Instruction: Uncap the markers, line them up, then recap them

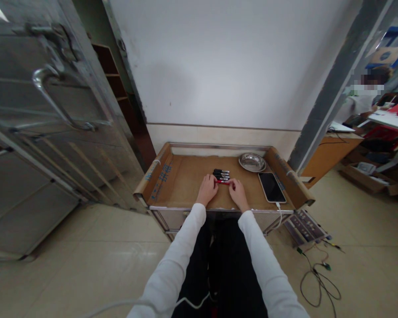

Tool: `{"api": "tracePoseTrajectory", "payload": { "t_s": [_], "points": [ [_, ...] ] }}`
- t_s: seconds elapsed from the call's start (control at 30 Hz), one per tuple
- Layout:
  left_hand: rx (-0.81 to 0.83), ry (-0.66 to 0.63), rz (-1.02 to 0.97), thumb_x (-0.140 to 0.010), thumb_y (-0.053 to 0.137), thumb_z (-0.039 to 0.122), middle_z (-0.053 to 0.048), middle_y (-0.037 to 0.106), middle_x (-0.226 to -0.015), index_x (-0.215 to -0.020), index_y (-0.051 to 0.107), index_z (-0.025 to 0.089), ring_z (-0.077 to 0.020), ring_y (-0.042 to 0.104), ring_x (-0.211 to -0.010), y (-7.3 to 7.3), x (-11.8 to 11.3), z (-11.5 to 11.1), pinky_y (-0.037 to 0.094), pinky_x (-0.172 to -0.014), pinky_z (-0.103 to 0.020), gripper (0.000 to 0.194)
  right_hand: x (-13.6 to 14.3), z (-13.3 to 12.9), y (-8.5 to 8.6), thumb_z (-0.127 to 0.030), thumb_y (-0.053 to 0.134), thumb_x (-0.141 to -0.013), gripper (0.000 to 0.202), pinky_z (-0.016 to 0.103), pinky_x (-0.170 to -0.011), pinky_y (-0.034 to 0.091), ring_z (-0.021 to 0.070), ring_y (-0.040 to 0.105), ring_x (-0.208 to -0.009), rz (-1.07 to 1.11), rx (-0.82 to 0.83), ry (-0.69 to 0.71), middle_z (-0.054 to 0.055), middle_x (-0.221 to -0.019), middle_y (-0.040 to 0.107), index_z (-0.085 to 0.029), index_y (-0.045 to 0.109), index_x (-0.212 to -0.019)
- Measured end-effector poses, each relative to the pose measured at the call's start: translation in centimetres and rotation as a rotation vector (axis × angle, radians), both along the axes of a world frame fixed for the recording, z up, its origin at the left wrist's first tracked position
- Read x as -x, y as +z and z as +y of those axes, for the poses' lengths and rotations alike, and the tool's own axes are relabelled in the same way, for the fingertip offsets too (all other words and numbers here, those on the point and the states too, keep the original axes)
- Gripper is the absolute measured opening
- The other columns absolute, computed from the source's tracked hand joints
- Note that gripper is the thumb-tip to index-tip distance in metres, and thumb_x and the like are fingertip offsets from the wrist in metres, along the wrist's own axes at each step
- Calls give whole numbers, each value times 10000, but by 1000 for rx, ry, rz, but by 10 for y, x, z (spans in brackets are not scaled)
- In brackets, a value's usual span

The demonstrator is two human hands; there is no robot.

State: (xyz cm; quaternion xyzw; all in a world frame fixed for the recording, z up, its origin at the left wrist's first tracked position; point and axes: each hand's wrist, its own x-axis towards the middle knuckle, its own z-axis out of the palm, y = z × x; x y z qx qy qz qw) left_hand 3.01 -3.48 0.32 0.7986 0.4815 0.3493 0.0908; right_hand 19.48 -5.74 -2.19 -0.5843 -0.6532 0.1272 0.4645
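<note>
A red marker (223, 182) lies crosswise on the cardboard-lined cart top (185, 176). At its left end are the closed fingertips of my left hand (208, 190). My right hand (238, 194) pinches the right end in the same way. Just beyond the red one, several black markers (221, 172) lie side by side in a neat stack of rows, parallel to it. My fingers partly cover the ends of the red marker.
A round metal dish (252, 162) stands at the cart's back right. In front of it lies a phone (272, 187) with a white cable (279, 214). Cardboard walls edge both sides. A metal door (53, 97) is at left; a device (307, 227) with wires sits on the floor.
</note>
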Motion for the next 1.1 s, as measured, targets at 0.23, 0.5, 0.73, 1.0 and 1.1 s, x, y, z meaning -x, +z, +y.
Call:
{"api": "tracePoseTrajectory", "payload": {
  "t_s": [0.23,0.5,0.73,1.0,1.1],
  "points": [
    [-47,205,-89,-783,463,43,-112,529,-1002,-950,512,161,-253,517,-989,4,1,-2,412,-902,-403,210,1,1,-1,-138,391,-801,412,349,-822,435,204,505,-814,-25,7,-37,66,-896,571,-220,641,-1118],
    [-50,369,19,-802,425,63,-174,565,-1064,-1075,497,104,-282,532,-1008,-5,0,-2,412,-865,-392,285,0,2,-2,-144,406,-784,366,360,-813,452,211,534,-807,29,35,-61,82,-900,568,-181,642,-1060],
    [58,438,273,-858,376,113,-164,562,-1091,-1085,511,99,-269,522,-1039,6,-2,-8,393,-890,-368,265,-2,4,-4,-169,412,-786,354,363,-830,463,202,567,-811,108,16,-69,84,-901,623,-154,608,-1081],
    [82,455,340,-878,401,175,-155,557,-1119,-1075,517,114,-270,512,-1047,11,-3,-9,382,-891,-367,236,-3,5,-4,-198,418,-784,311,354,-821,470,196,579,-801,138,21,-61,80,-895,641,-166,604,-1032],
    [80,460,342,-878,402,181,-159,555,-1121,-1071,518,110,-276,510,-1053,11,-4,-8,383,-889,-373,236,-2,4,-3,-207,416,-784,309,353,-826,469,195,580,-797,141,24,-71,81,-890,643,-161,609,-1021]
  ]
}}
